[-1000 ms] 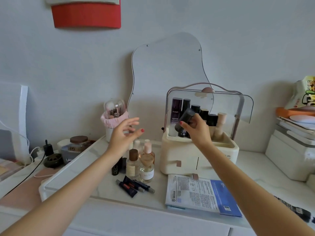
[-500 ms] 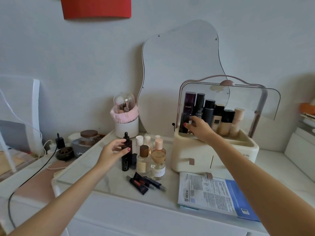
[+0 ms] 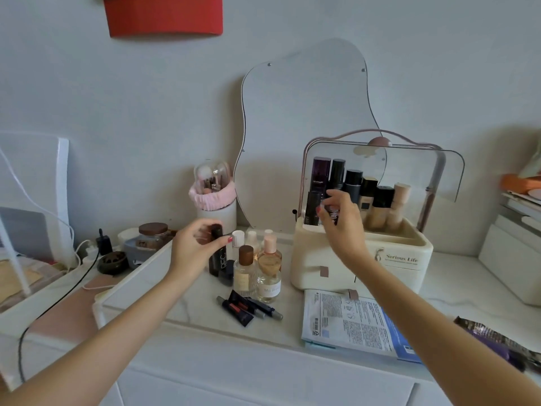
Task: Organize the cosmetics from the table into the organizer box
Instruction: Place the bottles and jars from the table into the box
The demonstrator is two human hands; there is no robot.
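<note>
The cream organizer box [image 3: 380, 259] stands on the white marble table [image 3: 181, 300] with its clear lid [image 3: 424, 171] swung up, and everything else sits around it. Inside, along the back, a row of tall bottles [image 3: 352, 183] stands upright — dark ones toward the left, beige ones toward the right. The right hand [image 3: 341, 215] is over the box's front left corner, fingers loosely spread and curved near a dark bottle [image 3: 312, 208] standing there; whether it actually grips anything I cannot tell. Left of the box, the left hand [image 3: 194, 249] has its thumb and fingers pinched round the top of a black dropper bottle [image 3: 218, 256], which stands upright on the table. Just beside that bottle, between it and the box, is a cluster of small glass bottles [image 3: 263, 268] (one has a brown wooden cap). In front of the cluster lie a few dark tubes [image 3: 246, 307], side by side. In front of the box lies a flat printed sachet [image 3: 348, 320]. Behind the cluster, against the wall, a white brush cup [image 3: 216, 213] with a pink band stands beside a wavy mirror [image 3: 304, 127].
</note>
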